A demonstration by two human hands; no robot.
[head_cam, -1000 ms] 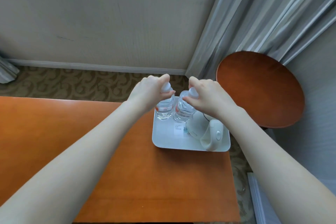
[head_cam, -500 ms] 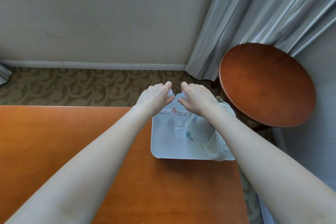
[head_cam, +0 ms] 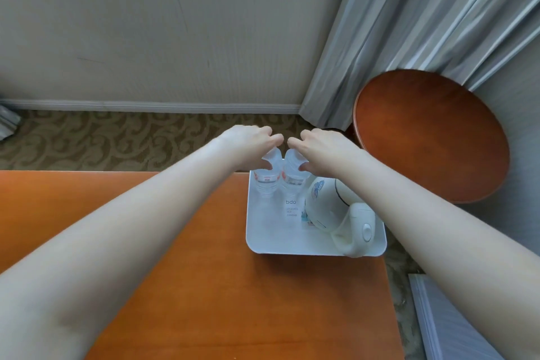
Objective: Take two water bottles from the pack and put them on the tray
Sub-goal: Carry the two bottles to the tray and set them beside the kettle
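On orange counter [head_cam: 222,286]: clear water bottles [head_cam: 267,181] upright on white tray [head_cam: 271,238], tops gripped by left hand [head_cam: 248,142] and right hand [head_cam: 324,145].

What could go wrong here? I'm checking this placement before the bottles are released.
1. The two water bottles stand almost touching at the tray's far edge; letting one go roughly could topple both.
2. The right hand works just above the white kettle; withdrawing may bump it.
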